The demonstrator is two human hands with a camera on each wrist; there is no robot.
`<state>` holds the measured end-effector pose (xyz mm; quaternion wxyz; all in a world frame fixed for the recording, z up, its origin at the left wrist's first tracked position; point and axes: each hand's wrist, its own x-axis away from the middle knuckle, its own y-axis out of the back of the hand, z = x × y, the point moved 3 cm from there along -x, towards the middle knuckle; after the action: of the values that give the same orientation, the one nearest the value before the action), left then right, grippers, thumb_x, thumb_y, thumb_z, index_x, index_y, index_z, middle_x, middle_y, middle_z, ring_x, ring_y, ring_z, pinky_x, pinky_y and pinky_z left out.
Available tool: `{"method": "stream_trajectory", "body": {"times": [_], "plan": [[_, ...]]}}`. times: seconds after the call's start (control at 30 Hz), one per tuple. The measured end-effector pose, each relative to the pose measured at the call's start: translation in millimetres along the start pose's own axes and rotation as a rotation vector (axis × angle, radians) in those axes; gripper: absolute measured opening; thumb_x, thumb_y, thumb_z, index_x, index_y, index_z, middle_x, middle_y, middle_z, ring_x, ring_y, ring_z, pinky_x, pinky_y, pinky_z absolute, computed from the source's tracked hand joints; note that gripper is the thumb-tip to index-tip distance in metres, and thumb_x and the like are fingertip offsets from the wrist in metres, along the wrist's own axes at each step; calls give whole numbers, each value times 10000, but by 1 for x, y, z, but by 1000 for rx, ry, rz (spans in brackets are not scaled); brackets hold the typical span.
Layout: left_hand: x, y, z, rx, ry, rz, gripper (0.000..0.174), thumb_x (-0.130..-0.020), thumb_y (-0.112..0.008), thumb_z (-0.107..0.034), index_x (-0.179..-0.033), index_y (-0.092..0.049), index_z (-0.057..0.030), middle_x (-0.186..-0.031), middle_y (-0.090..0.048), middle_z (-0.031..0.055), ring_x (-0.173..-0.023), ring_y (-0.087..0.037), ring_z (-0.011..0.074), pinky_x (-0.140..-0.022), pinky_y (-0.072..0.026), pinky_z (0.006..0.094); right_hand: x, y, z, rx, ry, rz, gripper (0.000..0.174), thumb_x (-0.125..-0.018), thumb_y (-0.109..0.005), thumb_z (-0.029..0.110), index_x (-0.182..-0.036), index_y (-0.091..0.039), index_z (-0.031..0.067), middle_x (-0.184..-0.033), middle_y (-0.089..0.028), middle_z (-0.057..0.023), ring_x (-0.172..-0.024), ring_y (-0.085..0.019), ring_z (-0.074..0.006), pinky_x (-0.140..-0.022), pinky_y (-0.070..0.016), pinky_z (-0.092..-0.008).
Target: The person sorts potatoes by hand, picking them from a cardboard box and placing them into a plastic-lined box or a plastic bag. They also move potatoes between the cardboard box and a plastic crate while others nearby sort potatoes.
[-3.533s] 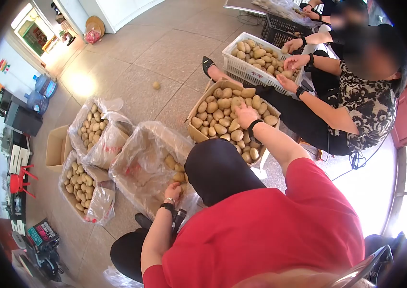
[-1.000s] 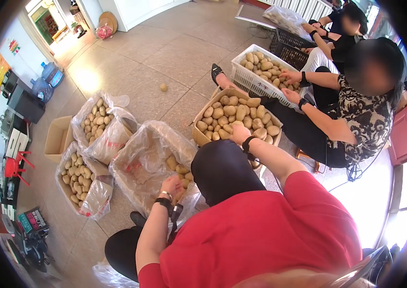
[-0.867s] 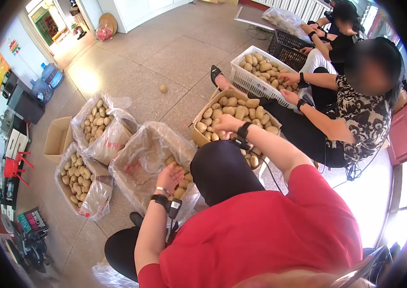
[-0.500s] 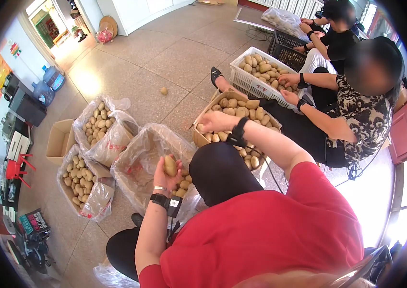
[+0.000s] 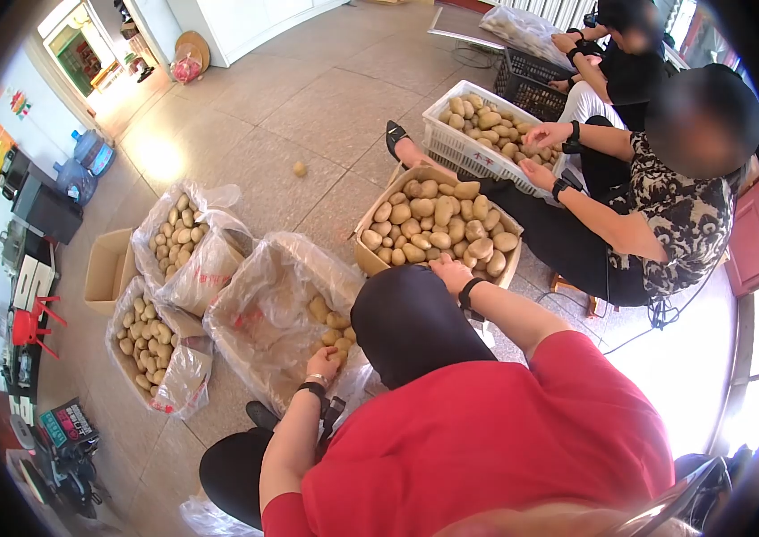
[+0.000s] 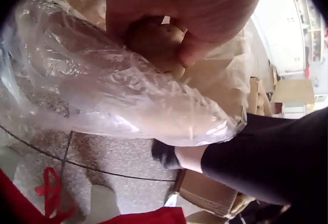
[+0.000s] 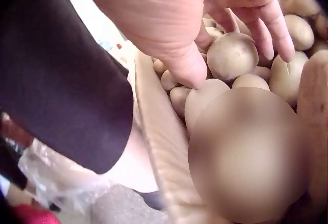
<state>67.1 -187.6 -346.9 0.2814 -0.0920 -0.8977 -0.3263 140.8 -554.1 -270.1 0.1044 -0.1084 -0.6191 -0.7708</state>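
My left hand [image 5: 324, 362] is low at the near side of a box lined with clear plastic [image 5: 241, 327]. In the left wrist view its thumb and fingers pinch a potato [image 6: 156, 45] just behind the plastic's edge. Several potatoes [image 5: 333, 320] lie at that box's right side. My right hand [image 5: 451, 271] reaches into a full cardboard box of potatoes [image 5: 363, 259], beside my black-clad knee. Seen from the right wrist, its fingers spread over the pile, with a round potato [image 7: 233, 56] between thumb and fingers.
Two plastic-lined boxes of potatoes [image 5: 181, 237] and an opened cardboard box [image 5: 109, 268] stand on the left. One loose potato [image 5: 300, 168] lies on the floor. Across from me, a seated person [image 5: 684, 206] works at a white crate [image 5: 464, 143], one leg stretched behind my potato box.
My left hand has turned over from palm up and lowered into the lined box with its potato. The right hand has shifted from the potato box's left edge to its near side.
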Motion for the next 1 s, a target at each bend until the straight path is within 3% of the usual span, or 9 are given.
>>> {"method": "stream_trajectory", "body": {"times": [0.1,0.2,0.43,0.6,0.63,0.7,0.77,0.83,1.0], "plan": [[-1,-4,-2,-292,-63,37,329,-746,-554,-184,-1066,-604,-128,-1008,-616,154,-919,-595,275,-814,-456,336,-19,-16,-15,-140,-54,-11,465,-771,-548,346,-1188,-467,156,-1129,-446,-171,-1023,-499,-372,-837,-425,-458],[-2,-7,0,-353,-64,62,344,-756,-519,-168,-1090,-593,-139,-1043,-598,168,-983,-565,299,-855,-435,358,-23,-16,-14,-103,-125,-46,399,-708,-595,185,-1098,-515,174,-1101,-457,-161,-997,-509,-350,-834,-434,-430],[-4,6,21,-416,50,63,352,-781,-497,-241,-1089,-591,-100,-1078,-586,166,-1022,-550,296,-872,-426,354,-23,-15,-17,-151,-133,-94,404,-676,-619,204,-1070,-533,196,-1098,-466,-158,-999,-515,-338,-843,-435,-414],[-13,14,20,-471,122,-25,331,-790,-462,-243,-1043,-613,-91,-1090,-565,199,-1009,-552,312,-863,-433,376,-36,16,-14,-439,-46,-89,437,-640,-627,253,-1045,-563,101,-901,-597,-174,-888,-580,-326,-783,-459,-397],[-21,16,15,-434,47,-60,336,-800,-473,-267,-1058,-599,-93,-1065,-577,203,-976,-567,324,-846,-444,384,-41,25,-10,-561,-68,-104,406,-654,-623,239,-1013,-579,55,-779,-622,-141,-747,-614,-256,-654,-490,-354],[-30,22,4,-394,-28,-99,344,-811,-484,-292,-1074,-585,-94,-1041,-589,208,-944,-582,335,-829,-455,392,-57,43,2,-942,-43,133,362,-685,-638,220,-995,-580,42,-768,-609,-90,-632,-588,-149,-523,-480,-283],[-24,31,-30,126,-165,109,390,-831,-493,-344,-1128,-512,-92,-1039,-574,201,-935,-575,343,-805,-468,410,-49,105,44,-896,150,151,381,-711,-646,201,-1035,-554,23,-739,-588,-47,-558,-535,-88,-440,-446,-232],[-7,39,-74,1080,59,247,445,-855,-487,-391,-1179,-432,-90,-1066,-537,202,-949,-558,345,-788,-478,429,-48,142,81,-960,313,241,439,-739,-647,207,-1116,-519,22,-814,-596,-53,-624,-556,-102,-492,-469,-227],[50,77,-171,1459,-93,380,496,-881,-405,-455,-1202,-392,-77,-1125,-490,208,-993,-531,331,-746,-494,416,-15,198,143,-1071,572,451,503,-788,-623,256,-1218,-464,48,-1083,-567,-100,-799,-582,-161,-680,-490,-262]]}}
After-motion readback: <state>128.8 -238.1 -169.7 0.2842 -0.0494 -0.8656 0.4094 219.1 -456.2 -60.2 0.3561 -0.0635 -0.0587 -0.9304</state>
